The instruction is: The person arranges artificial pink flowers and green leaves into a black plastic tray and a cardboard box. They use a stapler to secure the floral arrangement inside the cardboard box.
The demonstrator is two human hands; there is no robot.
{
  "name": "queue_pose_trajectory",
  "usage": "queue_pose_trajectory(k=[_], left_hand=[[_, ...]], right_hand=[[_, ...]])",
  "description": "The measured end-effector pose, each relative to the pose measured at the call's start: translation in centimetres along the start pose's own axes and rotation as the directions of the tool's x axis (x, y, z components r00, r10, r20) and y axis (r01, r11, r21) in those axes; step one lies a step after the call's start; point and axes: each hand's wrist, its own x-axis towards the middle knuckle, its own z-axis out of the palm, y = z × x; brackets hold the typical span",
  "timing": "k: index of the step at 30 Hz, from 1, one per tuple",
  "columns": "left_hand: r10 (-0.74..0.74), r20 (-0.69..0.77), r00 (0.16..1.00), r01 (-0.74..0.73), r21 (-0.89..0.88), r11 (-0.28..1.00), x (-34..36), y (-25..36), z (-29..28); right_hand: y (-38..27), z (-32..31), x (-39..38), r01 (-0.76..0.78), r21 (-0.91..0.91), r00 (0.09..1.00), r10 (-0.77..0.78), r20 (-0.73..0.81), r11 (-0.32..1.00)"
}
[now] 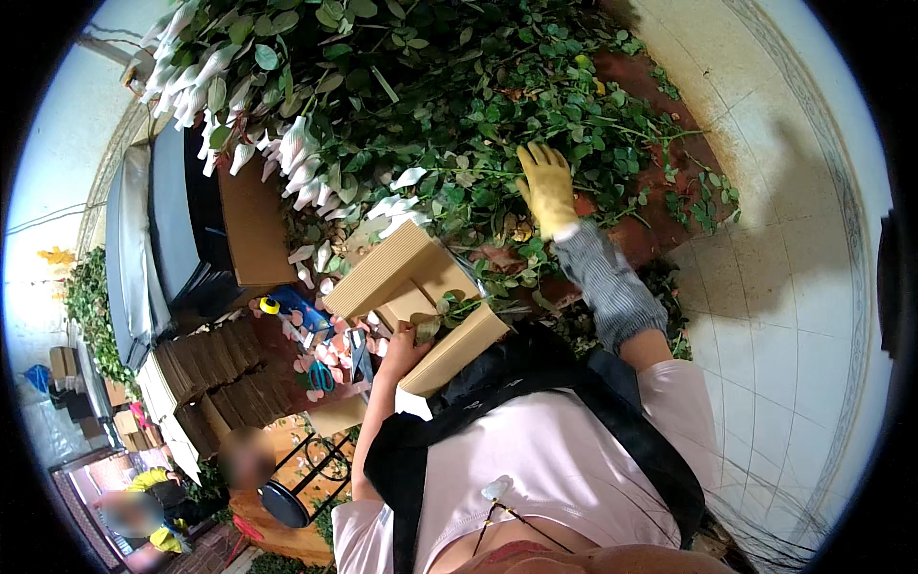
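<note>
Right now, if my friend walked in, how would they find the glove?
Look for the big heap of leafy green stems. Toward its lower right, follow the grey ribbed sleeve up to the right hand. The glove there is plain yellow, standing out from all that green, while the left hand is bare.

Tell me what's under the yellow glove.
Green leafy stems spread around the yellow glove on the right hand, with a reddish-brown surface showing among them. What lies directly beneath the glove is covered, so I cannot tell whether it touches the stems.

Matt, ribbed corrugated cardboard
</note>
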Motion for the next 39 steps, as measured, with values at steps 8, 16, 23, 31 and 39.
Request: queue_pose_trajectory(k=[8,16,23,31,39], left_hand=[[0.003,-0.075,0.997,-0.013,-0.132,0.991,-0.1,-0.3,0.9],[-0.132,-0.033,0.991,0.118,-0.273,0.955,0.7,0.2,1.1],[0.193,-0.151,0.97,-0.153,0.239,0.959,-0.1,1.1,0.4],[0.141,-0.177,0.974,-0.139,0.021,0.99,-0.5,0.6,0.0],[0.086,-0.186,0.979,-0.088,-0.004,0.996,-0.2,1.2,-0.3]], right_hand=[[1.5,-6.2,3.8,0.105,0.303,0.96,-0.017,-0.281,0.947],[-2.1,-4.2,-6.5,0.044,0.559,0.872,-0.305,0.383,0.828],[-3.5,2.0,-12.3,0.29,0.165,0.702,-0.327,0.633,0.943],[-1.5,-0.4,-8.4,-0.141,0.546,0.529,-0.404,0.747,0.826],[5.5,5.7,8.7,-0.087,-0.222,0.974,0.129,0.184,0.971]])
